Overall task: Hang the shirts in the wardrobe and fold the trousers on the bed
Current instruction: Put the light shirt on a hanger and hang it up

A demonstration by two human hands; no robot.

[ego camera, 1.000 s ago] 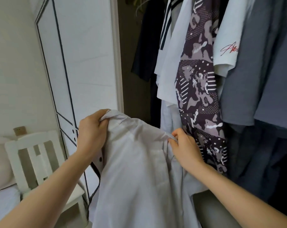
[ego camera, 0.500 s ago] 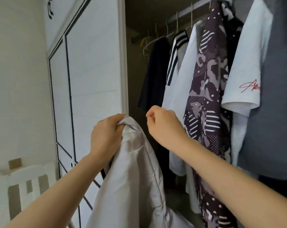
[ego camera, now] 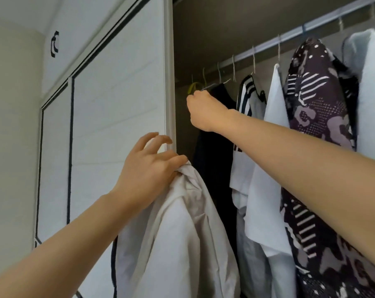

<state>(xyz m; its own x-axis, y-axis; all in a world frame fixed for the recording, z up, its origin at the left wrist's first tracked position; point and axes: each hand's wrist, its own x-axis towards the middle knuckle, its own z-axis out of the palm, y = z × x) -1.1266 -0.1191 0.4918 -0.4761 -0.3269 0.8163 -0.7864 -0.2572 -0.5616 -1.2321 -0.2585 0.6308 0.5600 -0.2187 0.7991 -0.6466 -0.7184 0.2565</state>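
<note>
While left hand [ego camera: 147, 168] pinches shirt [ego camera: 182, 233], wardrobe [ego camera: 117, 104] open

Wardrobe door [ego camera: 117, 125]: stood left of the open compartment.
Rail [ego camera: 289, 36]: ran high inside it.
Hung shirts [ego camera: 266, 190]: hung in a row beneath the rail.
Right hand [ego camera: 206, 110]: gripped a hanger [ego camera: 214, 84] at the row's left end.
Loose shirt [ego camera: 182, 244]: hung before the door's edge, with the left hand [ego camera: 147, 171] holding its top.

A home, by the look of it a private clothes-storage corner. A built-in wardrobe [ego camera: 221, 29] fills the view. Its white sliding door [ego camera: 117, 104] with dark trim is at nine o'clock. At one o'clock a metal rail [ego camera: 289, 36] carries wire hangers [ego camera: 254, 61]. Everyday shirts [ego camera: 315, 108] hang at three o'clock, and a plain pale wall [ego camera: 10, 125] is at far nine.
</note>
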